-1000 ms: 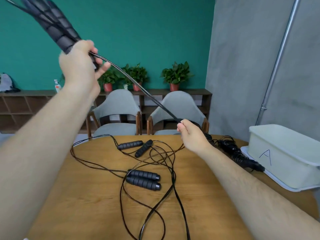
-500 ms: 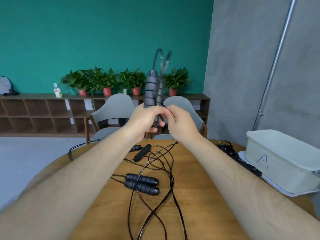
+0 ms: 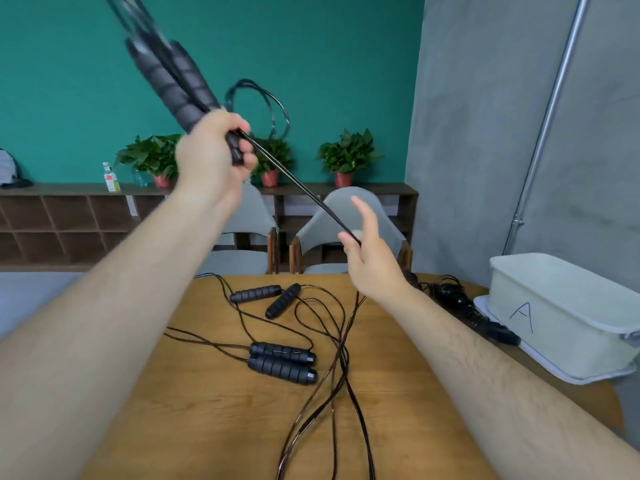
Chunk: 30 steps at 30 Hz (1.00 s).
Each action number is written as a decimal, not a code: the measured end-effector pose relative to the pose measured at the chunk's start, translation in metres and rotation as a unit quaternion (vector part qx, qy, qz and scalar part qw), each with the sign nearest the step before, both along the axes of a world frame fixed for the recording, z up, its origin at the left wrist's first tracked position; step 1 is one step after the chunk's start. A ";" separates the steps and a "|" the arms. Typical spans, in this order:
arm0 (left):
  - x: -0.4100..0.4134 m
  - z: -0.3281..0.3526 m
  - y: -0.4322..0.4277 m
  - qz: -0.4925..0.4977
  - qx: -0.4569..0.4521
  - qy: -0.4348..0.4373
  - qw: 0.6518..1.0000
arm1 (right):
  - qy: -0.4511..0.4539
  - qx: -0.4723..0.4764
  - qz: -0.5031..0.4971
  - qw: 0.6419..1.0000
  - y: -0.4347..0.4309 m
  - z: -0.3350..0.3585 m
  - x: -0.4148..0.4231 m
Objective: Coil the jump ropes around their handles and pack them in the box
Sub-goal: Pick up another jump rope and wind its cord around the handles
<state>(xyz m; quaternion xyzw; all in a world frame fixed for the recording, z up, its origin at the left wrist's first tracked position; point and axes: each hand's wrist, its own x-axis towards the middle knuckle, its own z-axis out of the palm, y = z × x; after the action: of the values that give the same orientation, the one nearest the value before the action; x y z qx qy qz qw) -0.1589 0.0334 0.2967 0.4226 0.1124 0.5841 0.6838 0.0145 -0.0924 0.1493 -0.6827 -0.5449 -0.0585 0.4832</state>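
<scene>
White box (image 3: 568,341), contents hidden; left hand (image 3: 211,157) grips handles (image 3: 173,81), right hand (image 3: 370,261) pinches rope (image 3: 298,181).

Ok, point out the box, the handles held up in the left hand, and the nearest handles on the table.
Box (image 3: 571,341): head view, side wall.
Held handles (image 3: 159,81): head view, one grip's middle.
Table handles (image 3: 280,368): head view, nearer grip's middle.

- L arm raised fwd & up; L hand (image 3: 211,157) fisted round bottom ends of two handles (image 3: 192,77), back of hand twd viewer.
- R arm stretched fwd, lower than L; R hand (image 3: 372,261) thumb-side left, thumb pinching rope (image 3: 300,187) vs. fingers, index pointing up, blurred.
</scene>
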 end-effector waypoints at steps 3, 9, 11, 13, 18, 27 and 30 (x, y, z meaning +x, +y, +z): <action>-0.021 0.020 0.016 0.061 -0.030 -0.049 0.996 | -0.042 -0.053 -0.044 0.997 0.002 -0.012 0.013; -0.059 0.038 0.048 0.184 -0.067 -0.106 0.975 | 0.019 -0.067 -0.114 0.991 -0.008 -0.015 0.036; -0.054 0.027 0.046 0.229 -0.030 -0.039 0.972 | 0.100 -0.008 -0.114 0.988 -0.010 -0.009 0.033; -0.040 0.011 0.034 0.240 0.026 0.046 0.969 | 0.156 0.044 -0.102 0.982 -0.009 0.006 0.024; 0.003 -0.032 -0.009 0.154 0.162 0.213 0.951 | 0.099 0.101 -0.099 0.985 -0.007 0.032 0.001; 0.051 -0.061 -0.027 0.070 0.187 0.281 0.939 | 0.081 0.039 -0.329 0.940 -0.039 0.041 0.030; 0.054 -0.063 -0.028 0.069 0.207 0.294 0.931 | 0.036 -0.016 -0.409 0.912 -0.044 0.035 0.038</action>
<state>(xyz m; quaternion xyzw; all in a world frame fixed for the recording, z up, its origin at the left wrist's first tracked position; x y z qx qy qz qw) -0.1045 0.0049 0.2332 0.6989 0.2136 0.4897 0.4754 0.0529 -0.1364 0.1841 -0.8553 -0.2012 -0.2174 0.4250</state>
